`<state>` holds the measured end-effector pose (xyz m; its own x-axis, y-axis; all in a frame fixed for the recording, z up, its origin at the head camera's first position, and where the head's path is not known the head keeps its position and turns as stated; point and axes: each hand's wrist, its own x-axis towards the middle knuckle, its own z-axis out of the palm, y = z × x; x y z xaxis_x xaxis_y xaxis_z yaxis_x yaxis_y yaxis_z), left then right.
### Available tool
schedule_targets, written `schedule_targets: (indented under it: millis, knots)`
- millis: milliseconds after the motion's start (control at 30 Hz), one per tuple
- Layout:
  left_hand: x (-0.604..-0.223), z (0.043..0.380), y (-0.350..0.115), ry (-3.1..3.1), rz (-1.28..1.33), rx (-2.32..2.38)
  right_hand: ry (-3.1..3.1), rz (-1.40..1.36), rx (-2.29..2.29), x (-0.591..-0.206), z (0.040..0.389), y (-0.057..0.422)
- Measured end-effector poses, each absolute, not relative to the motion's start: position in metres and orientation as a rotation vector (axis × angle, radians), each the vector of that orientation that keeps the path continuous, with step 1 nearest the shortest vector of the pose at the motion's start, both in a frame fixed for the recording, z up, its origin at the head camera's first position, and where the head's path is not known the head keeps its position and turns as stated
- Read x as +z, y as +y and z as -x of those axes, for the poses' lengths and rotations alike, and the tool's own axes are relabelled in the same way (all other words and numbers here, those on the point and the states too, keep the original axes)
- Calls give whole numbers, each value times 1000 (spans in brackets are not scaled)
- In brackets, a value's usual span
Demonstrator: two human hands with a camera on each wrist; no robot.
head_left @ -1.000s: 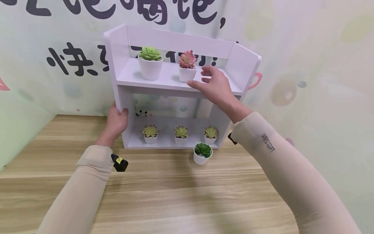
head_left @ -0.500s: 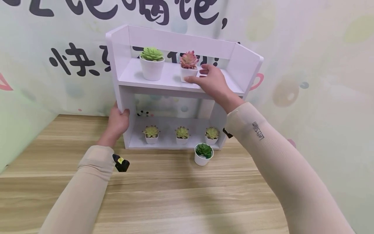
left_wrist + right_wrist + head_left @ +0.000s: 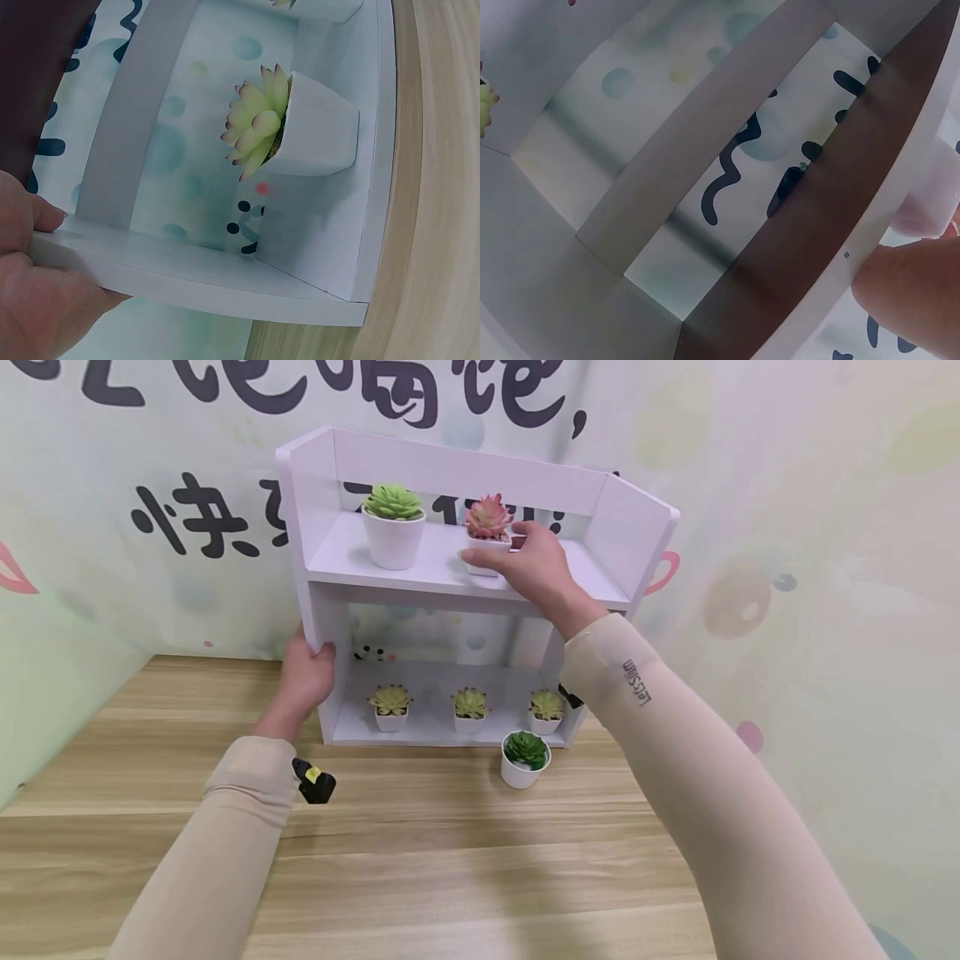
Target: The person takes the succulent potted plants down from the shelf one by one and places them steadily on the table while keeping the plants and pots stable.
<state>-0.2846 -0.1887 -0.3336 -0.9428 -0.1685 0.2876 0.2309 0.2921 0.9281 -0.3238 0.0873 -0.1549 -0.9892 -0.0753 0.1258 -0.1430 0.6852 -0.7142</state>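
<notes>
A white two-tier shelf [image 3: 468,464] stands on the wooden table against the wall. My left hand [image 3: 306,677] grips its left side panel, thumb on the inner side; the left wrist view shows this hand [image 3: 45,300] around the panel's edge. On the upper tier my right hand [image 3: 538,564] holds the small white pot of a pink succulent [image 3: 489,517], thumb across its front and fingers at its right and rear. In the right wrist view, the thumb [image 3: 911,289] is by the shelf's front edge, and the pot [image 3: 926,199] shows only partly.
A larger potted green succulent [image 3: 393,531] stands left on the upper tier. Below are three small yellow-green succulents: left [image 3: 391,706], middle [image 3: 470,708] and right [image 3: 545,710]. A dark green succulent [image 3: 525,758] in a round white pot stands on the table [image 3: 405,860] in front.
My right hand has moved left to the pink succulent, its thumb passing across the pot's front and its fingers closing in. The left hand stays on the side panel.
</notes>
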Motion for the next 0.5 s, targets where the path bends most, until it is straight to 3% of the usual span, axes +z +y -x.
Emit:
schedule_targets:
  millis: [500]
  knots:
    - [-332, 283, -188, -2256, 16, -1680, -2745, -157, 1214, -158, 328, 82]
